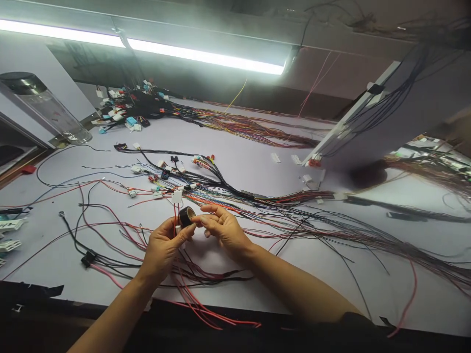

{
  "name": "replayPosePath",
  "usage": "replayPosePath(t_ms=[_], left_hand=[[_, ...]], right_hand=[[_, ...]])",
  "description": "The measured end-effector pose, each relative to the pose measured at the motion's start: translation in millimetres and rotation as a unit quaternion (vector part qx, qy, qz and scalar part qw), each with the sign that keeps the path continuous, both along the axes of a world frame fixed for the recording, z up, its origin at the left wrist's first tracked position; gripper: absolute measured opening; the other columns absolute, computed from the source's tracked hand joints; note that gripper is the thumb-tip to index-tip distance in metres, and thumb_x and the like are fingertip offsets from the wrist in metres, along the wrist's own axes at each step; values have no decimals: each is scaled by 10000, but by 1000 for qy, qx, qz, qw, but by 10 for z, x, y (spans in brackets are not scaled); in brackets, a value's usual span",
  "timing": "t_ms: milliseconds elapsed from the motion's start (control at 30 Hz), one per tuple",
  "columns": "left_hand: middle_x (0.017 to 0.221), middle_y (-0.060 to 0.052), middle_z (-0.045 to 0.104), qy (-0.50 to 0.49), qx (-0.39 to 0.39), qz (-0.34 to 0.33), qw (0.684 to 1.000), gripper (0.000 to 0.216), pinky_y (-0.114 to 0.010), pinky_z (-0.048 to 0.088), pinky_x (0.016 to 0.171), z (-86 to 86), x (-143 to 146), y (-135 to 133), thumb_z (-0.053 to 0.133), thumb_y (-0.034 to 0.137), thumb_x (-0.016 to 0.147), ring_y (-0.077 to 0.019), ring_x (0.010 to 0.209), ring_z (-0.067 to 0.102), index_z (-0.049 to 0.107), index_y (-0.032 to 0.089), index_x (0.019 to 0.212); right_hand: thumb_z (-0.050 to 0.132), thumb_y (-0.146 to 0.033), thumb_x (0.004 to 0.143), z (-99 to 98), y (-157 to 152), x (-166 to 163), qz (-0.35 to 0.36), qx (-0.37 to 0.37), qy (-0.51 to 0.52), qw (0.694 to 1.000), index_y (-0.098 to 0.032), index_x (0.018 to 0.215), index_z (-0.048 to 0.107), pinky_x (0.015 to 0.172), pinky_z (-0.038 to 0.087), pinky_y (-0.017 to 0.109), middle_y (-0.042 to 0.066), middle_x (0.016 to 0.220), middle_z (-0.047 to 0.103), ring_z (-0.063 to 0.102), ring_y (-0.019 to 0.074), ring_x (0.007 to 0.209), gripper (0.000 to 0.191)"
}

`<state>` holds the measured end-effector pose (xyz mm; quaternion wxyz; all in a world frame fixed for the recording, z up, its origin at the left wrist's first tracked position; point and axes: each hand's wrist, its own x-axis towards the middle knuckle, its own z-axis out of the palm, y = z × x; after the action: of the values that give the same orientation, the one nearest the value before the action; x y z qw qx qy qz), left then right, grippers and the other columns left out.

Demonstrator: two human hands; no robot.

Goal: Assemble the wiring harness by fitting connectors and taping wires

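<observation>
My left hand [162,247] is closed around thin red wires that run up to a white connector [177,197]; a second pale piece shows by its fingertips. A small roll of black tape [187,216] sits just above my left thumb. At the roll's right side my right hand [224,230] pinches with thumb and forefinger, its other fingers curled loosely. Whether a strip of tape is pulled off cannot be made out. Below my hands hang red wire ends [217,316] over the table's front edge.
Across the white table [235,135] lies a wire harness [287,198] with several connectors. Another bundle [235,125] lies behind it. A glass bottle [55,110] stands at the left, and a slanted white post [349,115] rises at the right. A dark blurred shape is at the far right.
</observation>
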<state>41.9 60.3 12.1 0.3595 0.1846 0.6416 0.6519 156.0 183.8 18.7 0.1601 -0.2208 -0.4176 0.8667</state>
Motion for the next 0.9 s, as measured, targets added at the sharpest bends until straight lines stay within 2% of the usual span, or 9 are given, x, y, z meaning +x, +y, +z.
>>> replayPosePath(t_ms=[167,267,333,400,467,533,600,733,900], left_hand=[[747,0,654,-8,1,-5,1000,274,-225,456,693,48,21,24,822,303,668,-117,669,547,728,202,905],[934,-44,692,28,11,-33,999,299,-280,467,854,106,36,21,817,303,668,-195,901,608,746,211,943],[993,-64,690,56,14,-57,997,291,-301,449,912,141,44,6,808,312,676,-233,1000,598,757,206,942],[914,-63,696,49,-3,-62,997,304,-305,465,872,158,46,-16,806,327,675,-227,929,616,759,203,948],[807,-48,690,12,-26,-37,999,346,-299,486,788,155,42,-35,820,336,654,-206,815,626,751,201,966],[834,-48,697,-9,-31,6,999,387,-282,494,726,142,39,-44,840,336,621,-198,789,628,741,200,969],[949,-66,706,-13,-18,28,999,430,-276,502,730,136,40,-40,855,333,594,-213,855,634,731,196,982],[996,-83,719,-77,12,0,997,522,-329,503,847,150,59,-18,865,317,588,-242,933,655,691,203,1066],[1017,-78,722,-113,16,-12,993,487,-332,521,820,111,51,-20,857,315,612,-224,866,678,683,208,1053]], right_hand=[[746,-391,747,-65,-37,6,0,115,14,993,-205,977,645,733,459,243,28,1013,683,616,135,875,313],[712,-426,776,-74,-45,8,25,149,13,988,-215,1025,661,760,471,268,23,987,667,620,141,845,330],[710,-437,774,-56,-37,-1,22,158,10,987,-209,982,678,739,468,265,21,954,658,604,129,793,310],[722,-449,756,-29,-20,-16,5,145,6,989,-192,893,689,679,457,249,13,870,644,572,112,724,294],[733,-482,733,-8,0,-30,-9,95,-4,995,-178,827,680,609,440,237,3,768,623,552,104,664,323],[744,-521,707,-2,12,-37,-6,33,-17,999,-170,809,667,567,431,231,1,714,619,560,104,628,373],[757,-539,686,-11,14,-34,9,-5,-29,1000,-161,806,660,554,435,228,4,695,626,572,102,607,408],[733,-554,714,-30,1,-15,46,-17,-28,998,-141,816,674,552,449,216,2,643,615,566,89,575,429],[703,-556,746,0,3,7,69,-15,-16,997,-131,855,701,576,473,227,11,649,627,564,86,564,439]])
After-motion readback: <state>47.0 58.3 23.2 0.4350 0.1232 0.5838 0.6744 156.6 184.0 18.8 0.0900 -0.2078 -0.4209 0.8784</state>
